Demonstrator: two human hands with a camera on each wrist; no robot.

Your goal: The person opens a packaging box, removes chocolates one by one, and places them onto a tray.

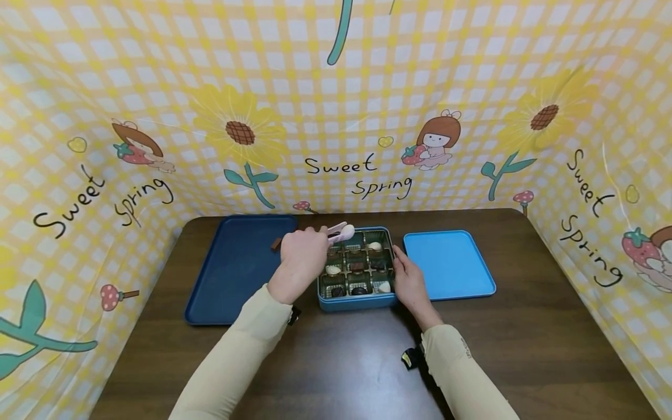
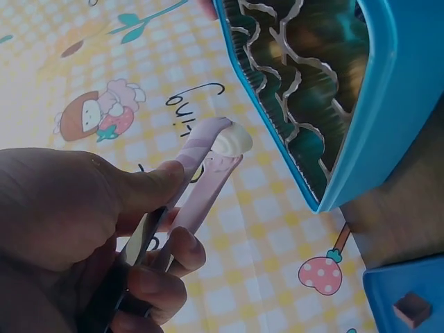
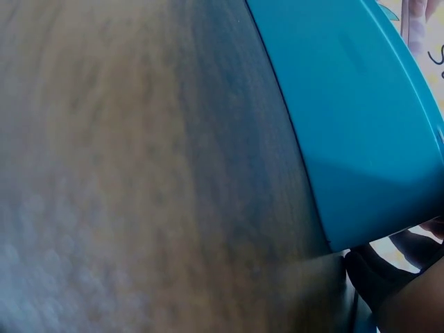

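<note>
My left hand grips a pair of pale pink tongs. Between the tong tips sits a white, swirled chocolate, held up over the back left part of a blue box. The box has a gold divided insert, with dark and white chocolates in several compartments, among them a white one at the back right and another at the left. My right hand holds the box by its right side; in the right wrist view its fingers are dark beside the corner.
A dark blue tray lies left of the box, with a brown chocolate piece near its right edge, partly behind my left hand. On the right lies a lighter blue tray. A yellow checked cloth hangs behind the brown table.
</note>
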